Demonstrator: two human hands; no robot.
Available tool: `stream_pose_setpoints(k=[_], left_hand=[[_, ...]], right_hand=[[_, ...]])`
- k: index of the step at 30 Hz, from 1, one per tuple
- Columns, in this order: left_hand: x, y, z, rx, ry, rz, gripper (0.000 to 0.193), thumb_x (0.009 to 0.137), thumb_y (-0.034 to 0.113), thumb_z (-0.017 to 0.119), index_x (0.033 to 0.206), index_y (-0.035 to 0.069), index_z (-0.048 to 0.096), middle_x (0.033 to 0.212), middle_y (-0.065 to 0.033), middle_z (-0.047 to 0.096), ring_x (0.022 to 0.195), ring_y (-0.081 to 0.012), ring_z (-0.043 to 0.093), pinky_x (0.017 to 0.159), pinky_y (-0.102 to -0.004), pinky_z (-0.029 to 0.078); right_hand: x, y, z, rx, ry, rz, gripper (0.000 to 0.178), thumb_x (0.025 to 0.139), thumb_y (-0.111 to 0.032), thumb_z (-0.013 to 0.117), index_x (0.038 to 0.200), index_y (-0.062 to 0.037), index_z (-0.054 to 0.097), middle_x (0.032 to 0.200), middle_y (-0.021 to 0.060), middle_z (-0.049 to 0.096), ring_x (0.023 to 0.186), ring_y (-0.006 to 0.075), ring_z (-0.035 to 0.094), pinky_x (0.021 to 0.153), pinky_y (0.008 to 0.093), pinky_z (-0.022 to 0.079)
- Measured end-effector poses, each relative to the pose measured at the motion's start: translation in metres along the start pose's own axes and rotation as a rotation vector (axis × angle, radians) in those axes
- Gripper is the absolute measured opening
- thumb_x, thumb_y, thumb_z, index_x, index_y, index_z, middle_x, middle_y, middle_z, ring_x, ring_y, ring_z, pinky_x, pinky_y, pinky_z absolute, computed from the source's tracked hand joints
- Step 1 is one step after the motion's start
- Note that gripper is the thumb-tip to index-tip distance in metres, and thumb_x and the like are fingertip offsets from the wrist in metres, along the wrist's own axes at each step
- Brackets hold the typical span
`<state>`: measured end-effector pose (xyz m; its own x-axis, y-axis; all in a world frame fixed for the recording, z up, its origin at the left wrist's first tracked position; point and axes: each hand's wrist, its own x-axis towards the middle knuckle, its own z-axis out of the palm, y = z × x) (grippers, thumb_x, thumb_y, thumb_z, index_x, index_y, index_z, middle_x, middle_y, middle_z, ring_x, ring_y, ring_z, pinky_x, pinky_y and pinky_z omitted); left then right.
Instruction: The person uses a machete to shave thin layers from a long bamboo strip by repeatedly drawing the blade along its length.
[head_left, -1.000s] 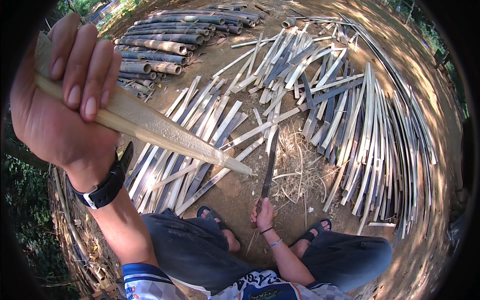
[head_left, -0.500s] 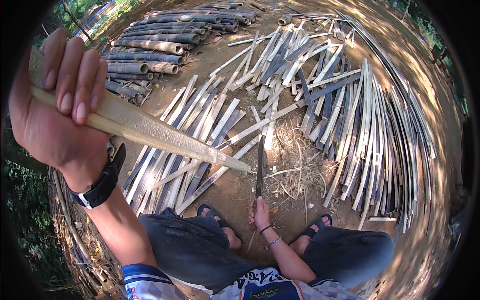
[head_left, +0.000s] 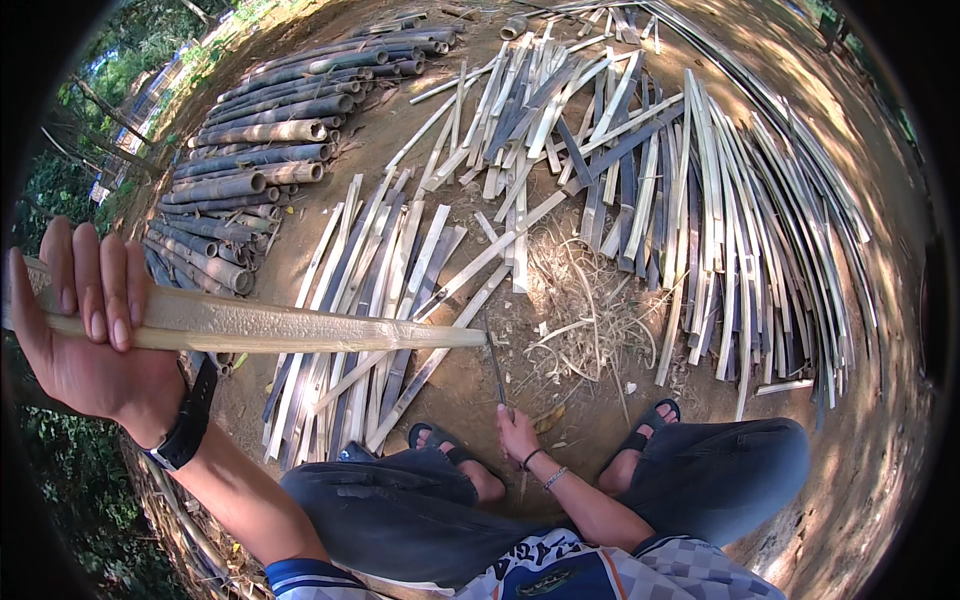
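My left hand [head_left: 95, 330], raised at the far left, is closed around one end of a pale bamboo strip [head_left: 300, 325]. The strip stretches to the right, nearly level, and its far end comes to the middle of the view. Low in the middle, my right hand [head_left: 517, 434] grips the handle of a knife [head_left: 495, 365]. Its dark blade points away from me and appears thin, turned edge-on. The blade's upper part meets or overlaps the strip's right end; whether they touch I cannot tell.
Split bamboo strips [head_left: 340, 290] lie ahead on the left, with a larger fan of strips [head_left: 740, 240] on the right. Whole bamboo poles [head_left: 270, 130] are stacked at the far left. Curled shavings [head_left: 600, 310] cover the ground between my sandalled feet [head_left: 645, 430] and the strips.
The strip has swung from a downward slant to nearly level as my left hand moved down and left. The knife has turned, its blade now looking thinner. The whole view has shifted a little.
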<state>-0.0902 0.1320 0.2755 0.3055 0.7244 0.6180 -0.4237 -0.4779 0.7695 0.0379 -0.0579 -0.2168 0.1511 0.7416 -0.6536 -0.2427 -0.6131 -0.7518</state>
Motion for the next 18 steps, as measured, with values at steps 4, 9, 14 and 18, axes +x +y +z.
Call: stream_pose_setpoints(k=[4, 9, 14, 18], left_hand=[[-0.004, 0.004, -0.005, -0.001, -0.018, -0.014, 0.030, 0.093, 0.025, 0.047, 0.069, 0.012, 0.035, 0.052, 0.0038, 0.030, 0.039, -0.0047, 0.026, 0.042, -0.0174, 0.026], [-0.008, 0.006, -0.008, 0.104, 0.089, 0.053, 0.034, 0.096, 0.025, 0.048, 0.068, 0.013, 0.034, 0.051, 0.0032, 0.028, 0.038, -0.0050, 0.023, 0.037, -0.0180, 0.025], [-0.006, 0.005, -0.015, 0.178, 0.268, 0.055, 0.036, 0.096, 0.026, 0.048, 0.065, 0.013, 0.032, 0.052, 0.0024, 0.026, 0.040, -0.0065, 0.021, 0.037, -0.0209, 0.022], [-0.005, 0.007, -0.016, 0.249, 0.407, 0.081, 0.039, 0.096, 0.027, 0.048, 0.064, 0.014, 0.032, 0.052, 0.0022, 0.026, 0.040, -0.0075, 0.022, 0.036, -0.0222, 0.020]], right_hand=[[-0.018, -0.013, 0.013, -0.201, 0.000, -0.385, 0.040, 0.098, -0.038, 0.044, 0.082, -0.0025, 0.048, 0.049, 0.0068, 0.049, 0.042, 0.0224, 0.052, 0.042, 0.0362, 0.042], [-0.068, -0.099, 0.022, -0.073, -0.162, -0.534, 0.032, 0.097, -0.028, 0.048, 0.085, 0.0012, 0.051, 0.070, 0.0205, 0.064, 0.072, 0.0400, 0.065, 0.061, 0.0441, 0.048], [-0.008, -0.007, 0.025, -0.247, 0.176, -0.285, 0.041, 0.097, -0.038, 0.044, 0.084, 0.0009, 0.052, 0.077, 0.0253, 0.062, 0.078, 0.0435, 0.061, 0.065, 0.0479, 0.045], [-0.005, -0.004, 0.033, -0.150, 0.161, -0.288, 0.043, 0.097, -0.039, 0.044, 0.086, 0.0011, 0.053, 0.073, 0.0250, 0.058, 0.075, 0.0447, 0.058, 0.064, 0.0500, 0.043]])
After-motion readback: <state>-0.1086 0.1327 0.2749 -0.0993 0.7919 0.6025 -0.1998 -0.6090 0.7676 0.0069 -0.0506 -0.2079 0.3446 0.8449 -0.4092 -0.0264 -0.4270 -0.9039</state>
